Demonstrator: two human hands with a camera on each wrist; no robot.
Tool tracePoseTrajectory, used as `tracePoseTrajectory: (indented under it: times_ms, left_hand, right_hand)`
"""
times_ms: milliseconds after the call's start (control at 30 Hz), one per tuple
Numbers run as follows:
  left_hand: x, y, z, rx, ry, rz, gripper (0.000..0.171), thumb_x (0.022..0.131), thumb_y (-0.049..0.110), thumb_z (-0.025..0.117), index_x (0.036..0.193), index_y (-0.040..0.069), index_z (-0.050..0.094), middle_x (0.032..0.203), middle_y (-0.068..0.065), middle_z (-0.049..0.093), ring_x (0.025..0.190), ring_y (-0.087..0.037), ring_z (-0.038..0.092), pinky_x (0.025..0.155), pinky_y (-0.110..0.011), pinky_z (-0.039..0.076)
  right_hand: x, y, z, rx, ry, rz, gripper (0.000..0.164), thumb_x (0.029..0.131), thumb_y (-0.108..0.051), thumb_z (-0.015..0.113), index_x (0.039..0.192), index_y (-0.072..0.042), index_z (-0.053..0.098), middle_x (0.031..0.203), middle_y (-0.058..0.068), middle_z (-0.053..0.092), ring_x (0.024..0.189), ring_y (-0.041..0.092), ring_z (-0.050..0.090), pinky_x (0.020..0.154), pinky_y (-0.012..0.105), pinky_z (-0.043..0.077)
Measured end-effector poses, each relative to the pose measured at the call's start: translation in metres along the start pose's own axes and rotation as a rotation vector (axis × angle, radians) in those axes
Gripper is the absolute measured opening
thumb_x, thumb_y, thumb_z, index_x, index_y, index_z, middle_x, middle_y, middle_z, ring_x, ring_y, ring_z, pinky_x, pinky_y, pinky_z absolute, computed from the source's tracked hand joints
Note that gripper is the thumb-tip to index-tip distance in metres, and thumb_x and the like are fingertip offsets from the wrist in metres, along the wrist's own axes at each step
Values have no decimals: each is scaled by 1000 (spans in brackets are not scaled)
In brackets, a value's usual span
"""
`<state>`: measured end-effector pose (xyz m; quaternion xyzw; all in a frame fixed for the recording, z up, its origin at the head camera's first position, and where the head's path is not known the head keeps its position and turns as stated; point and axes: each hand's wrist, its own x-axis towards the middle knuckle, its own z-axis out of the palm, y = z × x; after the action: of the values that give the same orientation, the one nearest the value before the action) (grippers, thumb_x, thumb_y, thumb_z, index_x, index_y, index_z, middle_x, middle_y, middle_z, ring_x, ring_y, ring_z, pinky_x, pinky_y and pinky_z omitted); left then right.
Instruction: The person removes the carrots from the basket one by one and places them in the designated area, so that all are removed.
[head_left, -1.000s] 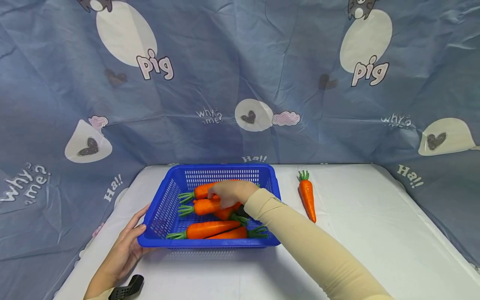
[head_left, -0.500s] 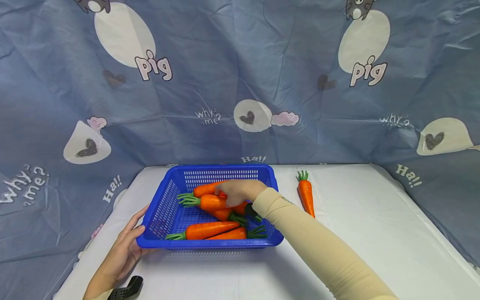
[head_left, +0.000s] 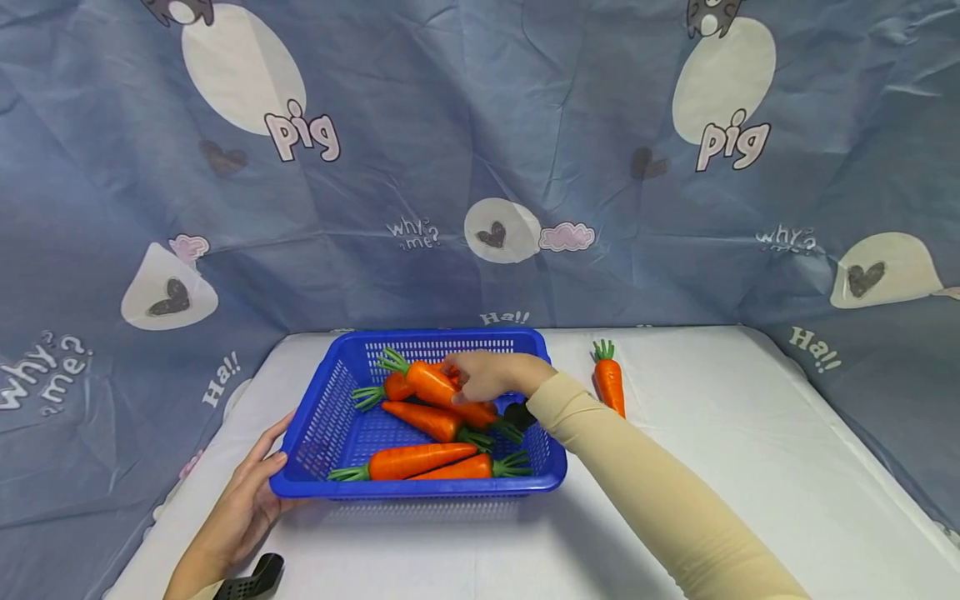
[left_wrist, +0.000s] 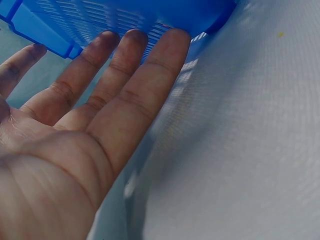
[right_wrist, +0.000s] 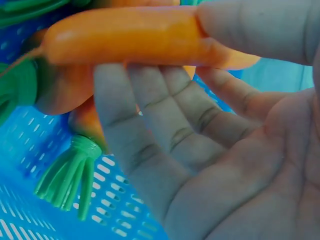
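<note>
In the head view, my right hand (head_left: 487, 375) reaches into a blue plastic basket (head_left: 420, 489) and holds an orange carrot (head_left: 427, 382) with a green top pointing up and left. The right wrist view shows the thumb pressing one side of the carrot (right_wrist: 125, 37) and the fingertips against the other. Beneath and around it lie several more carrots, two of them along the front (head_left: 423, 458). My left hand (head_left: 243, 500) is at the basket's left front corner; in the left wrist view its extended fingers (left_wrist: 135, 95) touch the basket's slotted wall (left_wrist: 100, 15).
A single carrot (head_left: 609, 385) lies on the white tablecloth (head_left: 712, 433) to the right of the basket, partly behind the right sleeve (head_left: 637, 475). Blue printed fabric (head_left: 420, 192) hangs around the back and sides. A black strap (head_left: 255, 577) circles the left wrist.
The right hand has shifted right and slightly back with the carrot, whose green top has swung up and toward the back. Carrots under it now show more. The left hand stays put.
</note>
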<state>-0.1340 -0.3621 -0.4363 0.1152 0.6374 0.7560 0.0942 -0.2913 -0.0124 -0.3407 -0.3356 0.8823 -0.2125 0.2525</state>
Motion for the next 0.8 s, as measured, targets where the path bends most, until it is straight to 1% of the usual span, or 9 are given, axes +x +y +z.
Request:
tracePoseTrajectory:
  times_ms: [67, 133, 200, 267, 400, 500, 600, 800]
  left_hand:
    - [0, 0, 0, 2, 1, 0, 55, 111, 18, 27, 162, 28, 11, 136, 14, 58, 115, -15, 67, 89, -41, 58]
    - [0, 0, 0, 3, 3, -1, 55, 111, 18, 27, 162, 28, 11, 136, 14, 59, 115, -15, 67, 88, -41, 58]
    - [0, 0, 0, 7, 7, -4, 55, 111, 19, 27, 162, 28, 11, 136, 14, 58, 114, -15, 67, 88, -40, 58]
    - [0, 0, 0, 8, 7, -3, 55, 111, 19, 27, 162, 28, 11, 136, 14, 58, 114, -14, 67, 88, -40, 58]
    - [0, 0, 0, 2, -7, 7, 55, 111, 18, 26, 162, 28, 11, 137, 14, 57, 115, -14, 67, 89, -40, 58]
    - [0, 0, 0, -5, -16, 11, 55, 111, 18, 26, 162, 28, 10, 137, 14, 56, 116, -14, 66, 89, -40, 58]
    - [0, -1, 0, -1, -11, 6, 55, 111, 18, 26, 162, 28, 11, 137, 14, 56, 115, -14, 66, 89, -40, 58]
    - [0, -1, 0, 16, -8, 7, 54, 111, 18, 26, 162, 28, 10, 137, 14, 56, 115, -14, 66, 89, -40, 58]
  right_hand:
    - [-3, 3, -1, 85, 0, -3, 46, 97, -19, 65, 139, -11, 48, 98, 5, 60, 73, 19, 59, 75, 32, 55]
    - [-6, 6, -2, 160, 10, -1, 44, 96, -18, 66, 136, -10, 48, 90, 6, 56, 66, 21, 59, 69, 32, 56]
    - [-10, 8, -3, 230, 25, 0, 43, 95, -18, 67, 133, -9, 49, 91, 6, 55, 70, 21, 61, 69, 33, 58]
    - [-12, 10, -4, 296, 40, 6, 42, 95, -17, 68, 131, -9, 49, 95, 7, 57, 75, 21, 63, 71, 35, 59]
    - [-17, 15, -5, 401, 54, 18, 42, 95, -16, 68, 131, -8, 49, 107, 12, 61, 85, 22, 67, 75, 38, 61]
    - [-21, 18, -7, 450, 57, 22, 44, 95, -16, 67, 133, -8, 48, 112, 14, 61, 90, 24, 68, 77, 39, 61]
    - [-24, 22, -8, 500, 57, 24, 45, 95, -16, 67, 135, -8, 47, 116, 15, 60, 93, 25, 68, 78, 39, 61]
    - [-31, 26, -10, 562, 72, 26, 45, 95, -17, 68, 134, -7, 46, 117, 15, 57, 93, 23, 64, 81, 44, 61]
